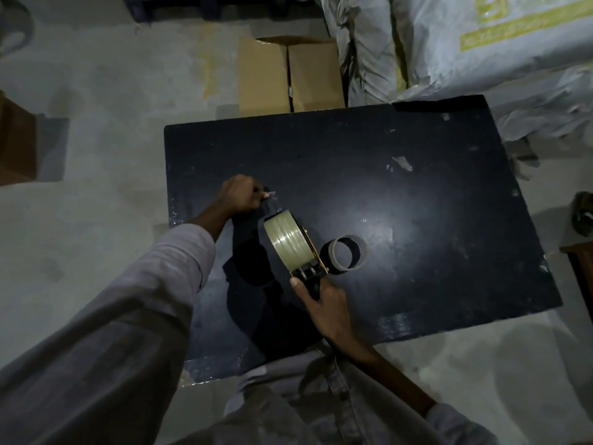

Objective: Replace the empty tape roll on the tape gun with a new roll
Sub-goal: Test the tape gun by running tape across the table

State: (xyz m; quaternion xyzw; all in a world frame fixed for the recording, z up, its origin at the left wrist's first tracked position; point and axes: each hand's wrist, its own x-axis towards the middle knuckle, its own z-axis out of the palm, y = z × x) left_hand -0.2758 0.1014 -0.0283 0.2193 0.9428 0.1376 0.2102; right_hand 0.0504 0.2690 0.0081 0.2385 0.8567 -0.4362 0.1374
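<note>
Two grips are applied: the tape gun [308, 273] handle is clasped by right hand [322, 305] fingers, its far end by left hand [241, 194] fingers. The new roll [284, 244] is mounted between them; the empty core [348, 254] stands beside, on the tabletop [401, 194].

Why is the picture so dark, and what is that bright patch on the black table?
Head view: dim overall; the patch is glare, light bouncing off the glossy table beyond the empty core; the tape gun and new roll throw a black shadow toward the person.
</note>
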